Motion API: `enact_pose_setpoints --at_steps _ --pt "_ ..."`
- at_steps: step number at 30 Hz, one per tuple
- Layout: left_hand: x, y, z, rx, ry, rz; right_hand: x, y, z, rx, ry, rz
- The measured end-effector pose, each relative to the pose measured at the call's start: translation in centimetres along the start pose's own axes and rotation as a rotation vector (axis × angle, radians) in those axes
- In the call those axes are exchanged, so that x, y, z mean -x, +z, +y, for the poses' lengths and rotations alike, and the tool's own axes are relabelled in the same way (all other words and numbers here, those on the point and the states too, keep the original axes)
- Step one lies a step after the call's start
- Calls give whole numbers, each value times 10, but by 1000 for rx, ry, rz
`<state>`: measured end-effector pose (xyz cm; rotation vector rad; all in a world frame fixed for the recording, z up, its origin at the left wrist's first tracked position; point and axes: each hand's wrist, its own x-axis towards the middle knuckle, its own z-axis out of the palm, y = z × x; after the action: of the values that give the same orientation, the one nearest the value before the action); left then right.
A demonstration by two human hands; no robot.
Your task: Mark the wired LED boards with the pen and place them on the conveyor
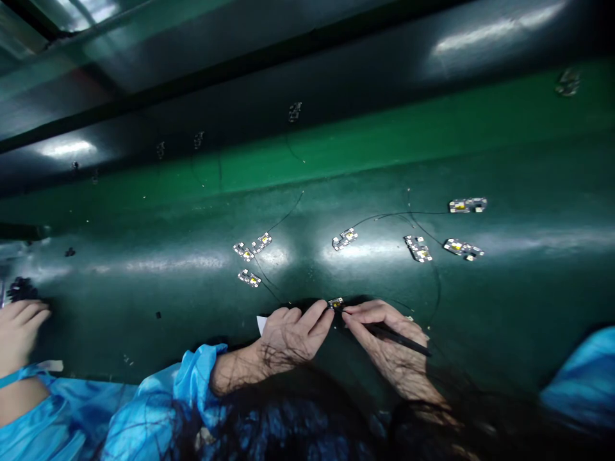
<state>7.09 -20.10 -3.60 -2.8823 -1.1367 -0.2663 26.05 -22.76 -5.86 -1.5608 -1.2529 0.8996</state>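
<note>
Green worktop (144, 288): it spreads out on every side of the held board (336, 303), catching pale streaks of light.
Dark glossy panel (240, 83): runs aslant, well beyond the held board; the faint board shapes on it could be reflections, I can't tell.
Blue sleeve (192, 384): the worker's own, to the near left of the held board.
Blue cloth (583, 378): well to the right of the held board; whose it is I can't tell.
Left hand (295, 330): just left of the held board, thumb and forefinger pinched on its edge, the other fingers curled in.
Right hand (391, 336): just right of the held board, fingers drawn together around a tool as around a pen.
Co-worker's hand (19, 330): well to the left of the held board, by a dark heap of black parts (22, 289).
Black pen-like tool (403, 339): slants in from the right to the held board; whether its tip touches I can't make out.
Loose boards: three (249, 278) beyond and left of the held board, one (344, 239) straight beyond it, three (418, 248) beyond and right; thin wires (283, 214) trail among them.
White scrap (261, 324): left of the held board, beside the left hand.
Small black piece (158, 315): farther left of the held board, lying alone.
</note>
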Motion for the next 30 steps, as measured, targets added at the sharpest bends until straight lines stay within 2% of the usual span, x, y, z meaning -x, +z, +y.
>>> enact_pose_setpoints --at_steps 10,15,23,26,28,30 --pt "-2 2 0 34 -28 24 -2 0 -4 7 -42 -4" --pt "-2 2 1 34 -27 -26 -4 -1 -5 1 -54 -5" --pt "1 4 2 23 -26 -21 -4 -1 -4 -17 -56 -46" --pt "3 5 2 12 -20 -33 -1 -3 2 -45 -61 -21" --pt "4 6 1 10 -21 -21 4 -6 8 -14 -85 -14" --pt "7 8 1 8 -27 14 7 -9 15 120 -160 -70"
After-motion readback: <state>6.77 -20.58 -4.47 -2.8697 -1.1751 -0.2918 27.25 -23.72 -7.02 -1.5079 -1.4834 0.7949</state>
